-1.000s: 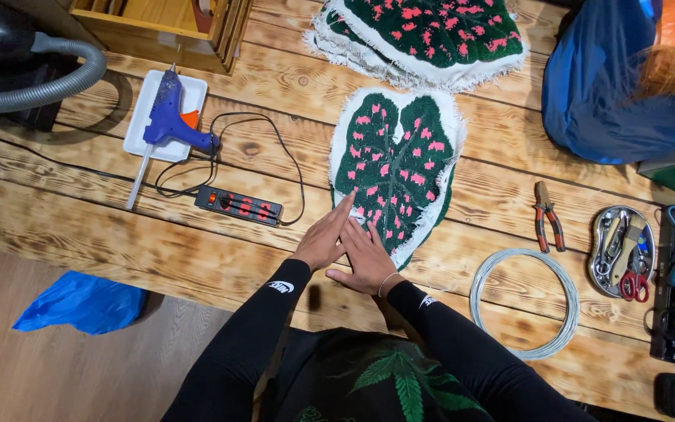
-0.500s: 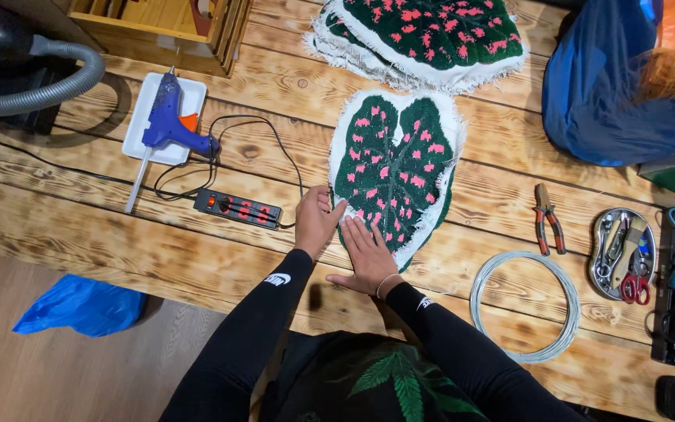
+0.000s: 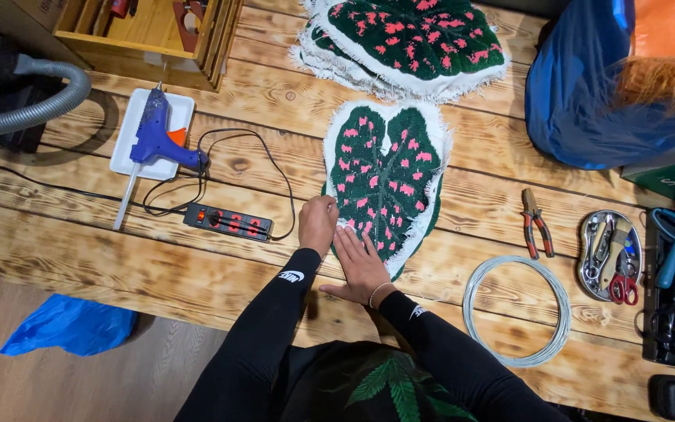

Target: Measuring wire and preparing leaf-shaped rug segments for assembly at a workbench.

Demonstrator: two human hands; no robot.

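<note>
The right hand lies flat, fingers spread, pressing the lower tip of the leaf-shaped tufted rug, green pile with pink flecks and a frayed white fringe. The left hand is curled at the rug's lower left edge, seemingly pinching the fringe. Left of the rug lies a power strip; to its right, bare plank table, then pliers.

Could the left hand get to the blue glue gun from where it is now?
Probably yes. The left hand is at the leaf-shaped rug's left edge; the glue gun lies on its white tray further left. Only the power strip and cable lie between, low enough to reach over.
</note>
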